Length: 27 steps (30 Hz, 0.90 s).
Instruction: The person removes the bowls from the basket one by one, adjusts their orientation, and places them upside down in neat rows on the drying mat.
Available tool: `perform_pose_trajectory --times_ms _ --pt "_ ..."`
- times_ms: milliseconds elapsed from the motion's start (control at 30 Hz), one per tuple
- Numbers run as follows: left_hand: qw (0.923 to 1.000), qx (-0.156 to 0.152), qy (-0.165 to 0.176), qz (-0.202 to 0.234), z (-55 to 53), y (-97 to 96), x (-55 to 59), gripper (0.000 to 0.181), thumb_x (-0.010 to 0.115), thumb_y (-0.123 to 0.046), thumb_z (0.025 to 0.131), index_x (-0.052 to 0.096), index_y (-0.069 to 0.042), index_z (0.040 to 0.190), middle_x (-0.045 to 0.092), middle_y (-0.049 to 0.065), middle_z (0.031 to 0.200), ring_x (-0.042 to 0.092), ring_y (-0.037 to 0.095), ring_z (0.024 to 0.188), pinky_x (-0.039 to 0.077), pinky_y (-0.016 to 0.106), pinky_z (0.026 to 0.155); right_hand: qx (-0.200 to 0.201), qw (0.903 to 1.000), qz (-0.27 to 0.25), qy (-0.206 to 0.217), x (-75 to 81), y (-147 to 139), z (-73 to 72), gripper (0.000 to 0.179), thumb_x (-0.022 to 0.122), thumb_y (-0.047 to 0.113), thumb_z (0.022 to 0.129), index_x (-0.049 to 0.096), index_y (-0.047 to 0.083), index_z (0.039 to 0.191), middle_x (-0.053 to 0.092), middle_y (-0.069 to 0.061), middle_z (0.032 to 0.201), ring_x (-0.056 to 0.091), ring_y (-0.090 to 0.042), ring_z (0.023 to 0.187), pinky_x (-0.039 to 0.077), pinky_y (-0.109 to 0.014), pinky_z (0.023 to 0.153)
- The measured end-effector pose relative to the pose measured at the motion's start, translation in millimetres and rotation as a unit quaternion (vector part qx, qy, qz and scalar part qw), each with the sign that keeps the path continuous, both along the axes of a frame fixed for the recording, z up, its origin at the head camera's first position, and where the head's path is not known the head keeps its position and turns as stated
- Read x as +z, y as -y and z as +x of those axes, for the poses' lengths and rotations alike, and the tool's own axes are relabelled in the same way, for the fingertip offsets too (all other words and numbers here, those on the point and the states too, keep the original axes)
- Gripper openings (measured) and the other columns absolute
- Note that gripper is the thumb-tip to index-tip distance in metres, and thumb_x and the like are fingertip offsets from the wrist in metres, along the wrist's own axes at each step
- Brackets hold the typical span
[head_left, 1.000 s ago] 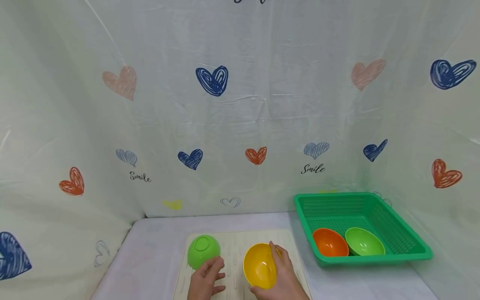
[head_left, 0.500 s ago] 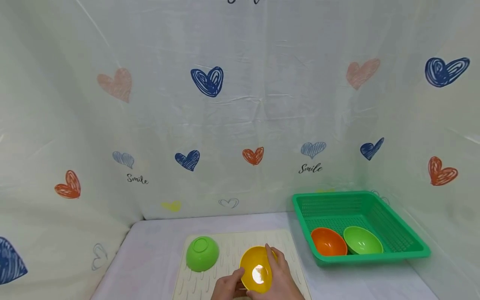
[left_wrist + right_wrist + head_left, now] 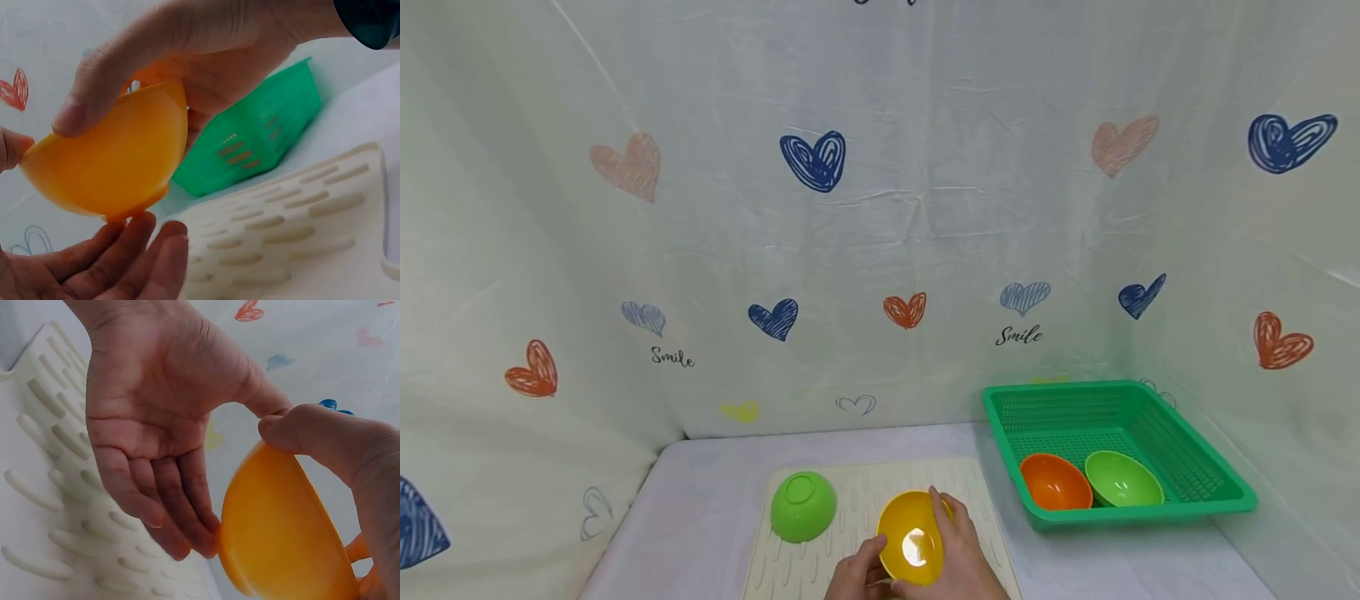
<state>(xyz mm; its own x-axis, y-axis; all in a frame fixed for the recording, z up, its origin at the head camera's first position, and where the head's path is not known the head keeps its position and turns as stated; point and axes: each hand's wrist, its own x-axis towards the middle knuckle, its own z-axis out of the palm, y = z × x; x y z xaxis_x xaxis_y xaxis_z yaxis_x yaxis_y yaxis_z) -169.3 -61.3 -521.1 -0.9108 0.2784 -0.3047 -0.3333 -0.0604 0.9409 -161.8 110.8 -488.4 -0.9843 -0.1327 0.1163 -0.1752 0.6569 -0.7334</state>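
Note:
Both hands hold a yellow bowl [image 3: 912,537], tilted with its inside facing the head camera. My right hand [image 3: 961,560] grips it from the right, its thumb pressed near the rim in the right wrist view. On the other side, my left hand [image 3: 854,573] has its thumb at the rim and its fingertips [image 3: 142,222] against the bowl's foot. The left wrist view shows the bowl raised over a cream ribbed mat [image 3: 281,237]. An upside-down green bowl [image 3: 802,507] rests on that mat, left of the hands.
To the right stands a green slotted basket [image 3: 1127,515]. Inside it an orange bowl [image 3: 1055,482] and a light green bowl [image 3: 1123,478] lean side by side. A white curtain [image 3: 865,217] printed with hearts encloses the table [image 3: 700,508] at the back and sides.
My left hand has moved right, from beside the upside-down green bowl to the yellow bowl, and taken hold of it. The yellow bowl has shifted slightly left in my right hand.

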Motion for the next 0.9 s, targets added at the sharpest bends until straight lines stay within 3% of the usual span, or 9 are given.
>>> perform_pose_trajectory --times_ms 133,267,433,567,633,667,767,833,900 --pt "0.9992 0.017 -0.008 0.036 2.7 2.1 3.7 0.067 0.048 -0.049 0.096 0.059 0.013 0.120 0.072 0.016 0.102 0.072 0.023 0.090 0.058 0.035 0.081 -0.009 0.9999 -0.003 0.013 6.0 1 3.0 0.124 0.083 0.059 0.060 0.020 0.008 0.153 0.027 -0.017 0.147 0.049 -0.030 0.114 0.051 -0.049 0.085" --pt "0.9982 0.038 -0.030 0.037 1.3 7.0 13.6 0.066 0.056 -0.045 0.095 0.055 0.013 0.124 0.071 0.014 0.103 0.072 0.023 0.089 0.058 0.035 0.079 -0.031 0.9993 -0.009 0.020 15.5 -1 7.0 0.123 0.080 0.065 0.060 0.017 0.017 0.155 0.026 -0.015 0.150 0.047 -0.033 0.120 0.050 -0.055 0.089" --pt "0.9902 0.100 -0.088 -0.041 0.0 10.8 32.1 0.069 0.073 -0.041 0.083 0.053 0.008 0.127 0.062 0.021 0.117 0.072 0.025 0.088 0.059 0.037 0.075 -0.065 0.9974 -0.030 0.013 26.3 -10 12.3 0.119 0.077 0.067 0.064 0.014 0.024 0.155 0.021 -0.011 0.156 0.032 -0.038 0.138 0.042 -0.064 0.098" --pt "0.9682 0.155 -0.145 -0.133 1.8 10.3 44.2 0.074 0.085 -0.040 0.070 0.055 -0.001 0.126 0.056 0.022 0.125 0.070 0.026 0.092 0.059 0.032 0.073 -0.079 0.9955 -0.042 0.033 32.9 -16 12.2 0.121 0.075 0.069 0.065 0.009 0.024 0.156 0.016 -0.009 0.160 0.026 -0.035 0.142 0.036 -0.064 0.103" --pt "0.9454 0.166 -0.194 -0.202 1.4 8.9 47.2 0.076 0.087 -0.040 0.065 0.055 -0.006 0.125 0.058 0.017 0.124 0.069 0.026 0.096 0.059 0.030 0.071 -0.080 0.9947 -0.049 0.041 34.0 -18 10.8 0.122 0.075 0.069 0.065 0.008 0.024 0.156 0.014 -0.008 0.161 0.026 -0.035 0.141 0.036 -0.063 0.104" --pt "0.9283 0.167 -0.224 -0.245 0.8 8.3 47.3 0.076 0.088 -0.040 0.064 0.055 -0.008 0.124 0.058 0.013 0.123 0.067 0.025 0.098 0.059 0.028 0.071 -0.079 0.9943 -0.056 0.044 33.6 -18 10.1 0.122 0.075 0.069 0.065 0.008 0.024 0.156 0.015 -0.007 0.161 0.027 -0.034 0.141 0.036 -0.063 0.104" --pt "0.8618 0.160 -0.322 -0.358 -0.9 8.5 42.1 0.073 0.089 -0.037 0.062 0.054 -0.013 0.120 0.058 0.004 0.119 0.062 0.019 0.102 0.058 0.025 0.071 -0.061 0.9943 -0.080 0.036 25.7 -21 8.4 0.118 0.078 0.064 0.066 0.009 0.028 0.155 0.016 -0.006 0.160 0.027 -0.032 0.142 0.036 -0.063 0.104" --pt "0.8139 0.152 -0.383 -0.410 -1.1 9.4 35.9 0.073 0.090 -0.035 0.060 0.054 -0.014 0.119 0.058 0.001 0.118 0.060 0.016 0.101 0.058 0.026 0.074 -0.048 0.9944 -0.089 0.032 18.4 -21 7.5 0.117 0.079 0.062 0.067 0.008 0.031 0.155 0.016 -0.005 0.160 0.027 -0.033 0.142 0.036 -0.064 0.104" --pt "0.7722 0.144 -0.433 -0.442 0.0 10.2 28.8 0.074 0.090 -0.035 0.057 0.054 -0.016 0.119 0.057 0.000 0.120 0.059 0.014 0.103 0.057 0.027 0.079 -0.033 0.9948 -0.094 0.021 10.0 -20 6.5 0.116 0.080 0.059 0.067 0.008 0.033 0.155 0.016 -0.005 0.160 0.027 -0.034 0.143 0.036 -0.064 0.103"
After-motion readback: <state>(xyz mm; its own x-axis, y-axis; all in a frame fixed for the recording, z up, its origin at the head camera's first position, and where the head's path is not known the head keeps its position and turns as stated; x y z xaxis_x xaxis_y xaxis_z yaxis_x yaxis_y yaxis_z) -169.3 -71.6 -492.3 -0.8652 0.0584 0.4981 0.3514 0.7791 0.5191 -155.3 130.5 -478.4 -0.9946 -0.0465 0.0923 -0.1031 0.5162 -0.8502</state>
